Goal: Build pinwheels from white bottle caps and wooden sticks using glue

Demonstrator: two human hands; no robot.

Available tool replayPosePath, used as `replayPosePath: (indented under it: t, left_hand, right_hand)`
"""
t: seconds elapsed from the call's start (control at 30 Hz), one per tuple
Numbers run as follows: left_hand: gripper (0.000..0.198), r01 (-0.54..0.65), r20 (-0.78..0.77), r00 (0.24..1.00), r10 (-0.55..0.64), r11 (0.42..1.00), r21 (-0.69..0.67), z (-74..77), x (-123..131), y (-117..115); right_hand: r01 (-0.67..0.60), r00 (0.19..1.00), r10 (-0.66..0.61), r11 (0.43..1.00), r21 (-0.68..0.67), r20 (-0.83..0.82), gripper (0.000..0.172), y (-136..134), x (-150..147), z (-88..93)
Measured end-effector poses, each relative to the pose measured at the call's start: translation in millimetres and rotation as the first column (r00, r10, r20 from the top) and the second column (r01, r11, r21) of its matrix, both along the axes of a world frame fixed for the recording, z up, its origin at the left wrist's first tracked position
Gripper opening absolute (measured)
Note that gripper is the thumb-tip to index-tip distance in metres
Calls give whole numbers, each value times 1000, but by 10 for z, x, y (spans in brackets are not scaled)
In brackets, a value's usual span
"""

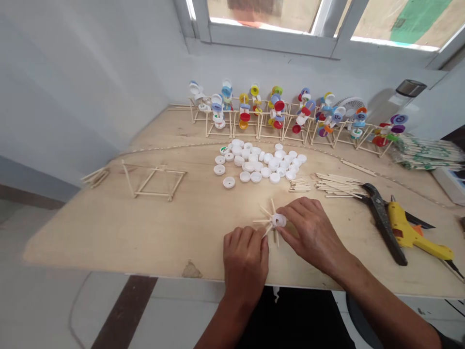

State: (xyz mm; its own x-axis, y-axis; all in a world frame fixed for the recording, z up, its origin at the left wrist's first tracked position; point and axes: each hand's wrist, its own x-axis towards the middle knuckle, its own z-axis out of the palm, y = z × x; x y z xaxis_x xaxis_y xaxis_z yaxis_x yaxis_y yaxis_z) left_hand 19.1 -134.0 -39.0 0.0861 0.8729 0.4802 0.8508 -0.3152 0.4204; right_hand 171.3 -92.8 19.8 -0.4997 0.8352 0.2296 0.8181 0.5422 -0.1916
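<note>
A white bottle cap (279,220) with several short wooden sticks (262,221) fanning out from it is held just above or on the wooden table. The thumb and fingers of my right hand (313,233) close around the cap's right side. My left hand (245,253) is curled, its thumb and forefinger pinching the end of the lower-left stick. Beyond both hands lies a spread of loose white bottle caps (255,166). Short cut sticks (300,185) and longer wooden sticks (337,185) are piled to the right of them.
Pliers-like black cutters (385,228) and a yellow glue gun (414,235) lie at the right. A stick frame (154,195) stands at the left. Along the wall are several colourful cap wheels on stick frames (245,116), a small fan (351,105) and bagged sticks (428,152). A cord (174,147) crosses the table (119,242).
</note>
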Motion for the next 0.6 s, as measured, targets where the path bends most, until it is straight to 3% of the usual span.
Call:
replayPosePath:
  t: [0.6]
  left_hand:
    - [13, 6, 1, 1000, -6, 1000, -6, -5, -10, 2]
  right_hand:
    - [26, 997, -30, 998, 51, 76, 10, 15, -83, -23]
